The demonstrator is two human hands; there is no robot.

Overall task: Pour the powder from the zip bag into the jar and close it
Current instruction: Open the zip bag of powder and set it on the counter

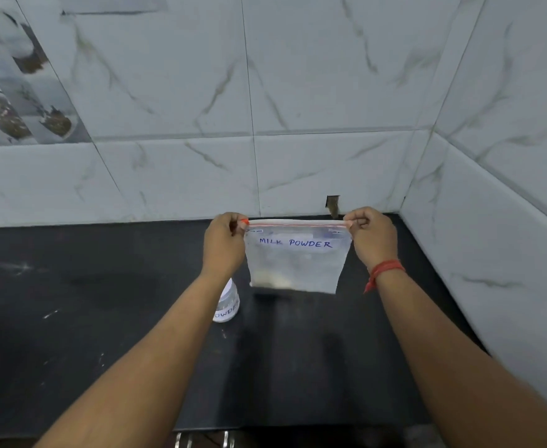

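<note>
Above the counter [104,318], left hand [223,244] and right hand [374,237] pinch the zip bag [296,263] upright, zipper level.

A clear plastic zip bag [296,260] with a red seal strip, hand-lettered "MILK POWDER" in blue, is held upright above a dark stone countertop [104,318]. Its top left corner is pinched by the left hand [225,244] and its top right corner by the right hand [372,236], whose wrist is tied with a red thread band [383,273]. A small clear labelled jar [228,302] is partly hidden behind the left forearm. White marble-patterned wall tiles [298,92] are seen on the far side and at right.
</note>
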